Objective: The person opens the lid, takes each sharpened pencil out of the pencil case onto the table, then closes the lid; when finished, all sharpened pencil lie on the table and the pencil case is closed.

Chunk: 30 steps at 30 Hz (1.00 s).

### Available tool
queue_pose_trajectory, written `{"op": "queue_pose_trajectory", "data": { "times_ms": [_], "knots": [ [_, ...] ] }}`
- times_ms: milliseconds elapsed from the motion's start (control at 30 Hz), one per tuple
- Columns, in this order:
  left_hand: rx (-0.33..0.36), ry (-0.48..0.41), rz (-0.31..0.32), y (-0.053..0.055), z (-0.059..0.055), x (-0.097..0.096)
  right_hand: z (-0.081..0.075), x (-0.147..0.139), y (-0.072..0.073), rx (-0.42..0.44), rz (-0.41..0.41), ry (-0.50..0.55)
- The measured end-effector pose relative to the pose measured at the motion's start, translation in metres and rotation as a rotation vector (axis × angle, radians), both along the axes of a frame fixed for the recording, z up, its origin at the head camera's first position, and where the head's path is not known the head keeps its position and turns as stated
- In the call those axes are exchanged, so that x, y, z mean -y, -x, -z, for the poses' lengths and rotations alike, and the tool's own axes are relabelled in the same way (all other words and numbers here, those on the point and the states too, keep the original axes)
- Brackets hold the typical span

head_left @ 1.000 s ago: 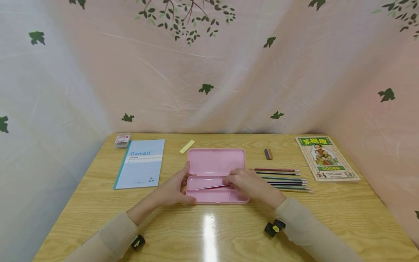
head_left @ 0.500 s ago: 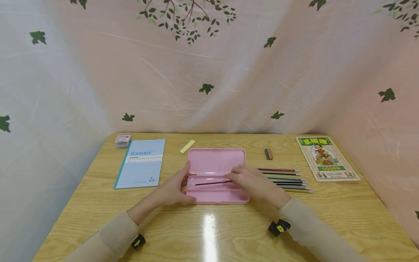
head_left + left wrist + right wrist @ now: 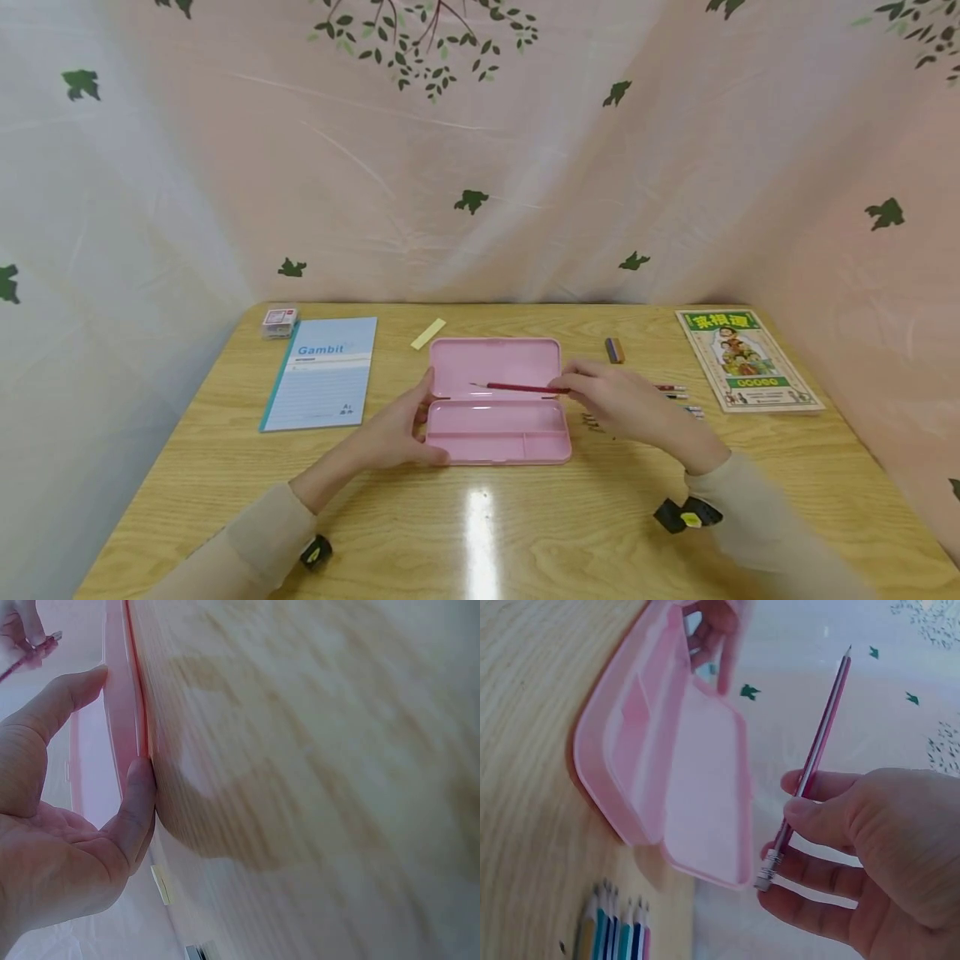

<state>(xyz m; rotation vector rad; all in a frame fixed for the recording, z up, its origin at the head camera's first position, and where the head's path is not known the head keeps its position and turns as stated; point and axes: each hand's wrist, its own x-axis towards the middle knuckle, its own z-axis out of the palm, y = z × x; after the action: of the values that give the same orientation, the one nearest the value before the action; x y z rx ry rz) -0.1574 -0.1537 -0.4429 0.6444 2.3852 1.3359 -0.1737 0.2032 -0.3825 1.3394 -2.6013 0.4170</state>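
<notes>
A pink pencil case [image 3: 495, 358] lies unfolded on the table, its lid leaning back and its lower tray divided into compartments. My left hand [image 3: 393, 429] grips its left end, thumb at the front corner and fingers round the far side. Over the hinge side, my right hand [image 3: 626, 408] pinches a dark red pencil [image 3: 525, 387] near its eraser end, the sharpened tip pointing left. In the right wrist view, thumb and index finger hold this pencil [image 3: 821, 735] above the table. Several other pencils [image 3: 611, 930] lie in a row beside the case, partly covered by the right hand in the head view.
A blue notebook [image 3: 322, 375] lies on the left, a small box [image 3: 280, 322] at its far corner. Behind the case is a yellow strip [image 3: 428, 333]. A small brown-and-blue block [image 3: 615, 351] and an illustrated booklet [image 3: 750, 358] are to the right. A draped curtain [image 3: 375, 183] backs the table.
My right hand has lifted the red pencil up out of the case's tray and moved to the right, now covering more of the pencil row. The left hand has stayed on the case.
</notes>
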Motion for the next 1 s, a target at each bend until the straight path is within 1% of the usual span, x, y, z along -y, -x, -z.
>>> {"op": "queue_pose_trajectory", "data": {
  "times_ms": [67, 167, 267, 500, 633, 800, 1000],
  "knots": [
    [0.001, -0.018, 0.007, 0.0, 0.001, 0.0, -0.003, -0.008, 0.0, 0.019, -0.005, 0.02],
    [0.01, -0.038, 0.015, 0.0, 0.001, 0.0, -0.006, -0.02, -0.001, 0.071, -0.013, 0.029],
    [0.016, -0.033, 0.009, -0.001, 0.001, 0.001, -0.007, -0.033, -0.003, 0.127, -0.021, 0.036],
    [0.02, -0.013, 0.0, 0.0, 0.001, 0.0, -0.013, -0.067, -0.008, 0.203, -0.081, 0.067],
    [0.015, -0.019, 0.003, 0.0, 0.001, 0.0, -0.013, -0.085, -0.01, 0.273, -0.063, 0.042],
    [0.015, -0.032, 0.009, 0.001, 0.002, 0.0, -0.01, -0.108, -0.013, 0.376, -0.036, 0.008],
    [0.012, -0.034, 0.013, 0.002, 0.002, 0.0, 0.001, -0.14, -0.009, 0.495, -0.011, 0.013]
  ]
}}
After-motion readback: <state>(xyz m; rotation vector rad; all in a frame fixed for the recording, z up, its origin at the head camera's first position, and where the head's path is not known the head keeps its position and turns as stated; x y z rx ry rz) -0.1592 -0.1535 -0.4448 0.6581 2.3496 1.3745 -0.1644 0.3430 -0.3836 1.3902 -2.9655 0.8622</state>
